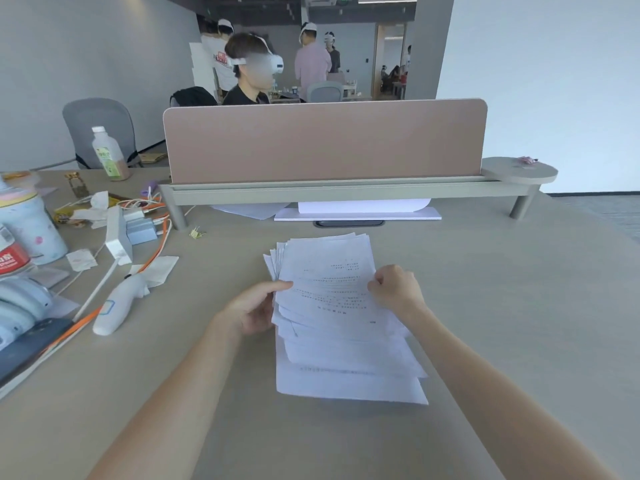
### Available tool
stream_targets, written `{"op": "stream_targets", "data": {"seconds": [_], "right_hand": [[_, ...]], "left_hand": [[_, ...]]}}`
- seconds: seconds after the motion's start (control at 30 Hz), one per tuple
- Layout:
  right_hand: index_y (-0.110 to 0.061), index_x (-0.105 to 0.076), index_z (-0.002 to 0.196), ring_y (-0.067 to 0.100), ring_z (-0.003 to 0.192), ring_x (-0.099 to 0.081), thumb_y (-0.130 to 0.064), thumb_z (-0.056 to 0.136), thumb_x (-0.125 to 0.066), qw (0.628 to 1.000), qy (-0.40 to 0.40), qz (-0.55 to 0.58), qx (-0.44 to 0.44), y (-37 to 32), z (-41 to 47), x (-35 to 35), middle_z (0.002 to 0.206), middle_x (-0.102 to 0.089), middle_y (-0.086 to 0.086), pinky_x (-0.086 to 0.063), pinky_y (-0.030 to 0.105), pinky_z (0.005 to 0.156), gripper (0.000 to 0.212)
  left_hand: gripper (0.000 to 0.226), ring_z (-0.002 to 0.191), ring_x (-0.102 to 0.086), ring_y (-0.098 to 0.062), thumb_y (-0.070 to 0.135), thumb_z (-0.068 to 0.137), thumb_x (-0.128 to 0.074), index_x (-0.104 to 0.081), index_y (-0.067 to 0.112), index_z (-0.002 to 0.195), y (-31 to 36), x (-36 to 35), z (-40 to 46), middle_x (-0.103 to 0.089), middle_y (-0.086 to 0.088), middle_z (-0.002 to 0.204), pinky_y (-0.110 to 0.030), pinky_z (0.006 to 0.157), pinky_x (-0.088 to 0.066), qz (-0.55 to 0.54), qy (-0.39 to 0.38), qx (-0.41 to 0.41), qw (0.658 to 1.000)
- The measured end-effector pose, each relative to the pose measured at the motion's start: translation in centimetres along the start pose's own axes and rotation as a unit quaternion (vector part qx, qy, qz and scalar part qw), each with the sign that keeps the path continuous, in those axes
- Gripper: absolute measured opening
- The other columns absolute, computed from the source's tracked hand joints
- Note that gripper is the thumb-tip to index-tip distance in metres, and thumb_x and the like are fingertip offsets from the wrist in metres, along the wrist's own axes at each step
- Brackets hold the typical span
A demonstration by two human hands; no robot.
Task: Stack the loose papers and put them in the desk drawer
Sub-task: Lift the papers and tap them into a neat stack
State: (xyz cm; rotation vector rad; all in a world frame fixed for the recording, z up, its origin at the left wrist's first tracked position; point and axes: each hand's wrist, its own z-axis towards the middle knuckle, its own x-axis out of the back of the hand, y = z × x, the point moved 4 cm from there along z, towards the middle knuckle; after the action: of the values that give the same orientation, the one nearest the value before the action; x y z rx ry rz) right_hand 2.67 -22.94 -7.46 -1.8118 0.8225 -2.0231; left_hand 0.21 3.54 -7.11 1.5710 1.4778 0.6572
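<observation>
A loose, fanned pile of white printed papers (pixel 332 296) lies on the beige desk (pixel 502 306) in front of me, its sheets offset from one another toward the near side. My left hand (pixel 256 308) grips the pile's left edge, thumb on top. My right hand (pixel 394 287) pinches the right edge of the top sheets with curled fingers. No drawer is in view.
A pink divider (pixel 325 140) on a raised shelf (pixel 346 192) crosses the desk's far side, with more white sheets (pixel 360 211) beneath it. At left lie cables (pixel 152 244), a power strip (pixel 117 233), a white handheld device (pixel 119 306), cups and a bottle (pixel 108 154). People stand behind the divider.
</observation>
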Motion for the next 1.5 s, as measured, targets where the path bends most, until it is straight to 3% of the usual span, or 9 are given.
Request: {"op": "stream_targets", "data": {"seconds": [0.2, 0.3, 0.43, 0.53, 0.63, 0.77, 0.93, 1.17, 1.5], "right_hand": [[-0.015, -0.030, 0.062, 0.029, 0.065, -0.043, -0.006, 0.081, -0.051, 0.998, -0.003, -0.057, 0.008, -0.9, -1.2, -0.2, 0.061, -0.039, 0.002, -0.022, 0.027, 0.045, 0.030], [-0.015, -0.034, 0.065, 0.031, 0.073, -0.051, -0.013, 0.085, -0.053, 0.999, -0.011, -0.042, -0.003, -0.8, -1.4, 0.0, 0.066, -0.045, 0.002, -0.025, 0.028, 0.045, 0.028], [-0.007, -0.054, 0.114, 0.031, 0.095, -0.060, -0.033, 0.094, -0.058, 0.990, -0.045, 0.123, -0.056, -1.4, -1.2, 1.0, 0.106, -0.062, 0.010, -0.043, 0.032, 0.067, 0.034], [0.006, -0.056, 0.130, 0.028, 0.087, -0.066, -0.021, 0.096, -0.063, 0.923, -0.107, 0.352, -0.114, -2.3, -1.0, 1.5, 0.110, -0.067, 0.014, -0.052, 0.031, 0.071, 0.044], [-0.001, -0.065, 0.128, 0.031, 0.086, -0.073, -0.009, 0.085, -0.065, 0.879, -0.119, 0.451, -0.099, -3.6, -0.7, 3.2, 0.103, -0.076, 0.016, -0.059, 0.040, 0.079, 0.043], [-0.014, -0.068, 0.115, 0.025, 0.093, -0.077, 0.003, 0.091, -0.055, 0.881, -0.093, 0.464, 0.017, -6.1, -1.2, 7.0, 0.106, -0.079, 0.005, -0.061, 0.038, 0.079, 0.032], [-0.019, -0.065, 0.111, 0.032, 0.106, -0.073, -0.008, 0.078, -0.056, 0.909, -0.002, 0.406, 0.095, -8.4, -1.7, 10.1, 0.112, -0.077, 0.007, -0.059, 0.057, 0.092, 0.035], [-0.027, -0.059, 0.098, 0.034, 0.115, -0.065, -0.006, 0.088, -0.054, 0.902, 0.044, 0.417, 0.105, -9.8, -3.4, 10.8, 0.118, -0.069, 0.009, -0.054, 0.056, 0.098, 0.024], [-0.025, -0.059, 0.131, 0.013, 0.117, -0.065, -0.008, 0.099, -0.053, 0.870, 0.021, 0.476, 0.127, -10.1, -4.8, 9.5, 0.122, -0.071, -0.010, -0.053, 0.033, 0.093, 0.037]], "left_hand": [[0.030, 0.076, -0.073, -0.024, 0.002, 0.092, -0.058, -0.064, 0.001, 0.121, 0.1, -1.1, -0.8, -0.077, -0.008, 0.083, -0.034, 0.063, -0.056, 0.073, 0.038, 0.014, 0.996], [0.035, 0.092, -0.068, -0.030, -0.006, 0.092, -0.056, -0.059, 0.000, 0.127, 0.4, -1.2, -0.7, -0.072, -0.013, 0.098, -0.037, 0.070, -0.055, 0.106, 0.081, -0.008, 0.991], [0.038, 0.102, -0.067, -0.028, -0.001, 0.089, -0.064, -0.059, 0.009, 0.125, 1.2, -0.9, -0.8, -0.071, -0.008, 0.111, -0.036, 0.075, -0.055, 0.063, 0.093, -0.057, 0.992], [0.035, 0.095, -0.070, -0.023, 0.004, 0.087, -0.068, -0.064, 0.015, 0.120, 2.9, -0.9, -1.7, -0.073, -0.006, 0.109, -0.033, 0.071, -0.055, 0.041, 0.087, -0.106, 0.990], [0.029, 0.093, -0.071, -0.022, 0.011, 0.086, -0.069, -0.067, 0.020, 0.113, 5.5, -1.2, -2.9, -0.074, -0.003, 0.105, -0.035, 0.075, -0.056, 0.040, 0.106, -0.170, 0.979], [0.022, 0.094, -0.072, -0.015, 0.015, 0.090, -0.066, -0.067, 0.029, 0.108, 8.8, -2.0, -4.6, -0.076, 0.006, 0.105, -0.038, 0.083, -0.057, 0.045, 0.112, -0.281, 0.952], [0.021, 0.093, -0.071, -0.004, 0.016, 0.091, -0.067, -0.068, 0.036, 0.098, 11.1, -2.7, -6.8, -0.074, 0.022, 0.094, -0.027, 0.078, -0.055, 0.070, 0.147, -0.389, 0.907], [0.017, 0.082, -0.070, 0.005, 0.017, 0.092, -0.065, -0.069, 0.034, 0.096, 10.7, -3.3, -8.5, -0.073, 0.024, 0.087, -0.018, 0.069, -0.053, 0.051, 0.174, -0.429, 0.885], [0.011, 0.070, -0.070, 0.009, 0.022, 0.087, -0.072, -0.068, 0.032, 0.085, 9.4, -2.5, -8.8, -0.073, 0.028, 0.072, -0.013, 0.057, -0.052, 0.027, 0.172, -0.411, 0.895]]}}
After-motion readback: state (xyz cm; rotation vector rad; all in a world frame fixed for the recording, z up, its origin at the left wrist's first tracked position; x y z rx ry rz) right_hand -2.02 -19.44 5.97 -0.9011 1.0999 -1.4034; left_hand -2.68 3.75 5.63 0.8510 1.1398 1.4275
